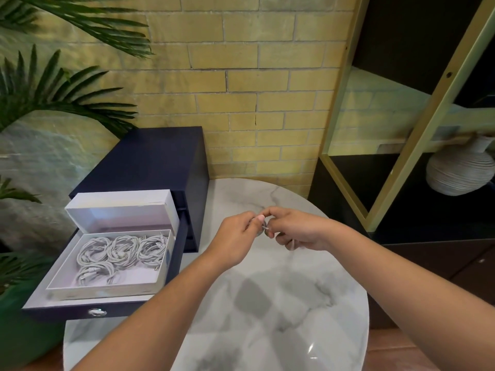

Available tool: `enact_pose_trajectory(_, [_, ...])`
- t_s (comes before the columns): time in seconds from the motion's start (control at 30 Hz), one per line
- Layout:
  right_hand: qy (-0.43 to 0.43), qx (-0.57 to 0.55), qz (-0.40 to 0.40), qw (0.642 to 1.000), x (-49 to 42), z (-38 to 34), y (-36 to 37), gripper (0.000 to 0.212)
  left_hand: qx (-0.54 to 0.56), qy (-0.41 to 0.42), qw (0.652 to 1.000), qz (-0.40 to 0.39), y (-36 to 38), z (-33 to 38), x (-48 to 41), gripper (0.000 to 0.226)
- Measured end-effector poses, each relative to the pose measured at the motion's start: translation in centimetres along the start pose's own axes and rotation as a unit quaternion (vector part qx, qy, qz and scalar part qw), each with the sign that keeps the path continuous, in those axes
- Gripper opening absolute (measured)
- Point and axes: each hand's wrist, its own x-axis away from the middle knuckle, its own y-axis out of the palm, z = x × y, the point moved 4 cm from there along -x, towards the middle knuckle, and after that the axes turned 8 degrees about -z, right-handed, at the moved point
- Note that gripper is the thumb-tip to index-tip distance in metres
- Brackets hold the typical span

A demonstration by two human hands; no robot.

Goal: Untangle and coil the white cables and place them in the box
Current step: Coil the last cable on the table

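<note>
**Four coils boxed, one cable between the hands**

Starting at the left, past the palm point(53, 89), I see the white box point(107, 291) sitting open in the pulled-out drawer point(67, 313) of a dark cabinet point(150, 156), its lid tipped up behind. About four coiled cables point(120, 250) lie flat inside, side by side.

Over the marble table point(281, 303), the left hand point(235, 236) has thumb and forefinger closed in a pinch on the last white cable point(264, 228). The right hand point(297, 228) meets it, fingers curled round the same cable, and a blurred strand trails down beneath that palm.

The part I can see is a small loop, held roughly upright between the fingertips. The loose tail's long axis runs downward toward the tabletop. Where its plug points, I cannot tell.

My worry is that tail. If the pinch eases, I expect the loop would spring open and the coiling would need redoing. The box is well off to the left, so a carry across could snag the dangling end on the drawer front or box rim. The coils already fill most of the box, so a careless drop could disturb them.

A ribbed vase point(458, 172) sits on the shelf far right, well clear.
</note>
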Motion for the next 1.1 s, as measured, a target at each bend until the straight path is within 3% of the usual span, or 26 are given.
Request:
enact_pose_trajectory(0.1, [-0.015,0.007,0.011,1.0,0.0,-0.2,-0.3,0.03,0.027,-0.013,0.999,0.014,-0.5,0.1,0.1,0.036])
enact_pose_trajectory(0.2, [-0.035,0.055,0.037,0.997,0.0,-0.4,-0.4,0.011,0.041,-0.034,0.997,0.053,-1.2,0.2,0.1,0.039])
enact_pose_trajectory(0.33, [-0.058,0.053,0.014,0.997,0.1,-0.5,0.4,0.032,0.122,-0.076,0.987,0.077,-1.6,-0.2,-0.2,0.04])
enact_pose_trajectory(0.5, [-0.111,0.073,0.055,0.99,-0.6,-0.7,1.0,0.022,0.209,-0.113,0.967,0.096,-1.8,0.0,-0.4,0.037])
enact_pose_trajectory(0.67, [-0.113,0.148,0.066,0.98,-0.3,-1.0,1.0,0.018,0.152,-0.092,0.979,0.104,-2.0,-0.3,-0.1,0.02])
enact_pose_trajectory(0.73, [-0.106,0.251,0.084,0.959,0.2,-1.5,0.3,0.021,0.064,-0.07,0.992,0.078,-2.0,-1.1,0.1,0.027])
enact_pose_trajectory(0.83, [-0.123,0.426,0.141,0.885,0.2,-2.0,-0.7,0.025,-0.03,-0.069,0.995,0.062,-1.7,-1.6,0.4,0.037])
enact_pose_trajectory(0.9, [-0.136,0.449,0.169,0.867,0.2,-2.2,-0.8,0.024,-0.038,-0.084,0.994,0.062,-1.7,-1.5,0.3,0.041])
enact_pose_trajectory(1.0, [-0.155,0.41,0.212,0.874,0.3,-2.3,-0.9,0.023,0.099,-0.145,0.982,0.073,-1.7,-1.8,-0.2,0.037])
enact_pose_trajectory(1.1, [-0.192,0.268,0.259,0.908,0.3,-1.7,-1.3,0.014,0.304,-0.182,0.933,0.058,-1.2,-1.3,-0.3,0.03])
